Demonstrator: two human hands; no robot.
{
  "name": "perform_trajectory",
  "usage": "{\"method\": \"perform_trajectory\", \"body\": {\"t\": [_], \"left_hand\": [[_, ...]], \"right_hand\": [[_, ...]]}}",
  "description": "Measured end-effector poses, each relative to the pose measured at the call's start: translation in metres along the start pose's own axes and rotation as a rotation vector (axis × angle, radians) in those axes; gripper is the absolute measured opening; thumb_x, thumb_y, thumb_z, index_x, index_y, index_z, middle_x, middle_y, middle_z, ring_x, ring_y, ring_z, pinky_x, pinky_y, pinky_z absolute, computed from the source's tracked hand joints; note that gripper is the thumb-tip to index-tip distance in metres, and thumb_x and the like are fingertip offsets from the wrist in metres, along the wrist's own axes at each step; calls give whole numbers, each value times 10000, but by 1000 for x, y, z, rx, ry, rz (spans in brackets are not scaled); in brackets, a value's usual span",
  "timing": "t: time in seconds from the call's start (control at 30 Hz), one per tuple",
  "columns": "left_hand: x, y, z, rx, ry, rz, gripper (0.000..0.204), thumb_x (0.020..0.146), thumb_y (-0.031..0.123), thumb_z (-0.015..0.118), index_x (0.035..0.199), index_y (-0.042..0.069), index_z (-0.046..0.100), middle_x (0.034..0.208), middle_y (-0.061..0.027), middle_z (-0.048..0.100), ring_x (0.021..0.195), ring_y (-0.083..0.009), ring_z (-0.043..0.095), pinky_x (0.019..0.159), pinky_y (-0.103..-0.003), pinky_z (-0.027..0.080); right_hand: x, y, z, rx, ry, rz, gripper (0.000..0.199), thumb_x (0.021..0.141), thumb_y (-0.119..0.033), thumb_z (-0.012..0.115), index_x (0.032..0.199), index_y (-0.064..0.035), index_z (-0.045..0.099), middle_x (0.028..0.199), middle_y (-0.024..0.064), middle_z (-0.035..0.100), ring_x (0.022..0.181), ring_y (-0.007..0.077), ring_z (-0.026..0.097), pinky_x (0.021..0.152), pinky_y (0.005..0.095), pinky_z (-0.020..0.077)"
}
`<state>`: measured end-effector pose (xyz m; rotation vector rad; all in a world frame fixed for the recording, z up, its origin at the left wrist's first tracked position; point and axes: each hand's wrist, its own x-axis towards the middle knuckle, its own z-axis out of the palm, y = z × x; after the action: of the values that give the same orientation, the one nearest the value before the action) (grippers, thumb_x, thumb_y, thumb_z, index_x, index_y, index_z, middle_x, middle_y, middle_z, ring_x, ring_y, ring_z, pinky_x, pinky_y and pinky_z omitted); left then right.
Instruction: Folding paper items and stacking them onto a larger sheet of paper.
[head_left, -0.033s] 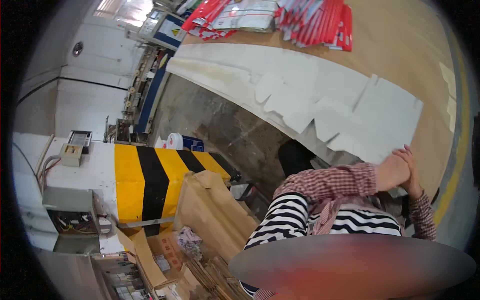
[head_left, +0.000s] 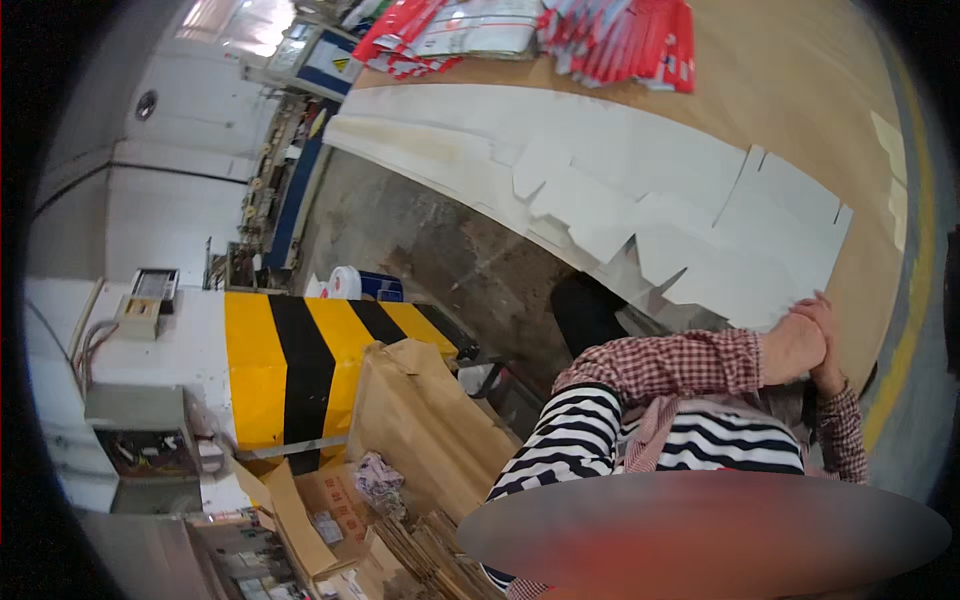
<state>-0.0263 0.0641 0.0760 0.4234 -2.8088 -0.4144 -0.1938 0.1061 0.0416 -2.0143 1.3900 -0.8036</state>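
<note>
At the near right edge of the table, my two hands are pressed together, with the white cardboard sheets beside them. My left hand (head_left: 793, 350) shows its back and bent wrist; its fingers are hidden. My right hand (head_left: 828, 345) comes from the other side, its fingers wrapped over my left hand. The white die-cut cardboard sheets (head_left: 775, 240), with slots and notched flaps, lie along the table edge. Some of them reach over it. I see no tool or other object in either hand.
Brown-covered table (head_left: 800, 70) holds red-and-white printed packets (head_left: 620, 40) at the far side. To the left are a yellow-and-black striped block (head_left: 255, 370), an open carton (head_left: 290, 510), a large brown board box (head_left: 420, 420), a white bucket (head_left: 345, 283) and an electrical box (head_left: 135, 410).
The view has shifted slightly, so the table and packets sit a little higher and farther left. My clasped hands have moved slightly right in the picture and stay together.
</note>
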Motion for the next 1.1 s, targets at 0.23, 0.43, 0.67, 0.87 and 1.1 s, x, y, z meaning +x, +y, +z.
{"method": "perform_trajectory", "body": {"t": [0.23,0.43,0.67,0.87,1.1], "left_hand": [[-8,-24,37,-18,-287,-74,974,543,407,813,1332,33,381,1422,-195,325,1324,-369,292,1000,-597,270],[10,-42,66,-161,104,-5,365,705,148,700,1040,40,602,1066,-129,606,993,-237,557,826,-342,445],[28,-45,51,-801,-24,-406,187,769,171,687,754,-10,643,580,-93,603,500,-223,561,537,-316,463],[27,-29,70,-190,84,-340,282,756,112,649,1017,9,621,1001,-78,622,853,-214,580,683,-347,451],[-4,0,71,103,131,40,563,802,168,562,1329,24,423,1333,-108,457,1094,-239,479,863,-437,380]], "right_hand": [[-154,44,-67,-584,157,370,386,782,-78,595,1164,-83,541,1336,56,504,1340,300,320,1114,459,159],[-187,63,-76,-346,167,590,495,750,-202,705,1204,-82,550,1250,100,556,1146,289,490,970,416,371],[-124,43,-80,-177,505,849,635,792,-352,703,1315,-106,438,1084,239,608,1000,328,598,821,415,479],[-99,38,-66,-563,439,816,674,788,-285,695,1370,-158,381,1315,181,445,1169,350,464,952,433,391],[-96,49,-31,-601,108,259,523,915,-481,440,1342,-180,463,1457,108,320,1358,296,257,1127,463,137]]}}
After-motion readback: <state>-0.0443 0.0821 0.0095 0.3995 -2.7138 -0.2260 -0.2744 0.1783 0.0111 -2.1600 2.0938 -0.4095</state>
